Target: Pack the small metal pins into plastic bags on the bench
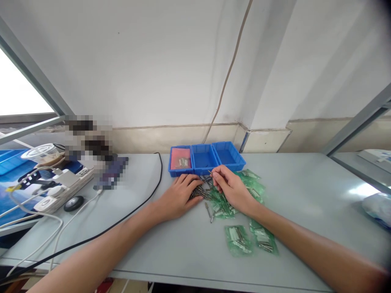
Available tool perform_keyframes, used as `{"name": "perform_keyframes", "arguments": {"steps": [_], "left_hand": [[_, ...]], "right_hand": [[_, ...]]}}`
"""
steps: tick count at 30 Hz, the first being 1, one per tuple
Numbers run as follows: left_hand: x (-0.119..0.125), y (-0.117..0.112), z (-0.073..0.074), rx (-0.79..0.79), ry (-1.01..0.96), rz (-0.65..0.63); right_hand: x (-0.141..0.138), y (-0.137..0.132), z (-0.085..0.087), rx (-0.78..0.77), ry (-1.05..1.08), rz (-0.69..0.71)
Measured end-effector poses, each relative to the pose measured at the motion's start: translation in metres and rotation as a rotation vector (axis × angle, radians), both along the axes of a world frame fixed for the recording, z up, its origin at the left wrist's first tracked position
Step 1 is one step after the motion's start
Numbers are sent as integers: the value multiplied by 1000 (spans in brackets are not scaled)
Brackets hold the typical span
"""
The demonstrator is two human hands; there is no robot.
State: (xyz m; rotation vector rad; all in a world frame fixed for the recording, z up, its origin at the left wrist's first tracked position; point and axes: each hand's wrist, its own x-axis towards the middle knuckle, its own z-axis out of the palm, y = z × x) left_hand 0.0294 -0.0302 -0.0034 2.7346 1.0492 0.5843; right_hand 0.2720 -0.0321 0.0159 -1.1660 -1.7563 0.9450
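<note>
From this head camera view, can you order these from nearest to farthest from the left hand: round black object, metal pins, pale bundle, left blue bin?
From the left hand:
1. Metal pins: heaped against its thumb and fingers.
2. Left blue bin: just beyond its fingers.
3. Round black object: well to its left.
4. Pale bundle: far right edge.

Sm. thin brass-coloured metal pin (210, 172) tilted, held up; slim dark-silver metal pins (199, 191) heaped loose; filled green see-thru plastic bags (239, 241) mostly R of heap.
</note>
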Motion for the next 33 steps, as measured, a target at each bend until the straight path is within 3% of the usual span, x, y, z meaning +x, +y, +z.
{"name": "perform_keyframes", "arguments": {"steps": [33], "left_hand": [[-1,1,0,-3,-15,-10]], "right_hand": [[1,0,-2,39,-65,36]]}}
